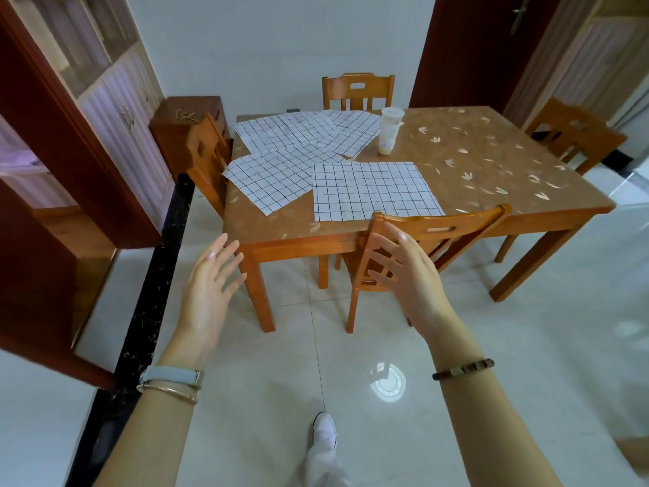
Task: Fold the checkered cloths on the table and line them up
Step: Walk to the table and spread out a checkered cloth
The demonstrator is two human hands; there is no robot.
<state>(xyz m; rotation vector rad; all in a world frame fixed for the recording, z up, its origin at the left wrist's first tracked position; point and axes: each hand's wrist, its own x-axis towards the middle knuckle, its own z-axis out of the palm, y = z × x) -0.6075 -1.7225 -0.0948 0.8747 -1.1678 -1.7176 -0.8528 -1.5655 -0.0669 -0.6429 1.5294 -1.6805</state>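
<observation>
Several white checkered cloths lie unfolded and flat on the left half of the wooden table [491, 177]. The nearest cloth [375, 189] sits by the front edge, another cloth [267, 181] lies to its left, and two more cloths [284, 130] overlap at the back. My left hand [210, 286] and my right hand [407, 275] are raised in front of me, short of the table, fingers spread and holding nothing. My right hand is just in front of the near chair's backrest [439, 226].
A plastic cup [388, 130] stands on the table right of the back cloths. Chairs stand at the far side [358, 89], left [207, 156] and right [576, 135]. A wooden cabinet [182, 117] is at the left. Glossy tiled floor [386, 381] lies below, with my shoe [325, 428] on it.
</observation>
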